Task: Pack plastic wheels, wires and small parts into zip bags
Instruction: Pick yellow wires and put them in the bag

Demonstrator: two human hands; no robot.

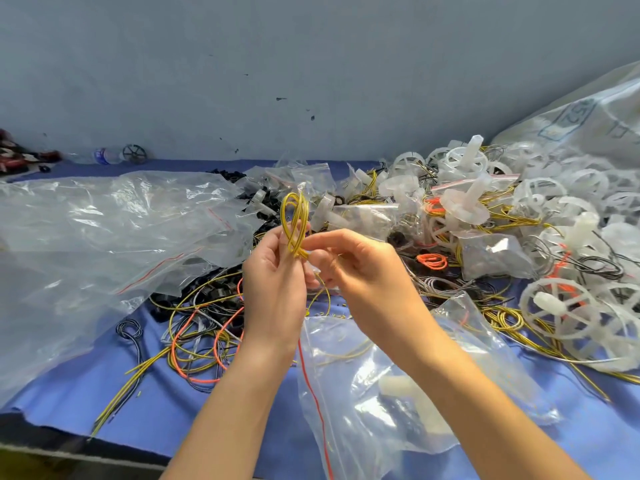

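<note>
Both hands work one yellow wire coil (294,220), held up above the blue cloth (86,386). My left hand (273,285) grips its base and my right hand (363,271) pinches the tail beside it. I reckon the tail should wrap snugly round the loops so nothing springs loose, then go into the zip bag (381,393) under my wrists. White plastic wheels (557,308) are heaped to the right, below a grey-blue wall (311,64).

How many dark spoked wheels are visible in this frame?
1: a dark grey spoked plastic wheel at the far back left, right beside a clear plastic bottle. Others may lie hidden.
</note>
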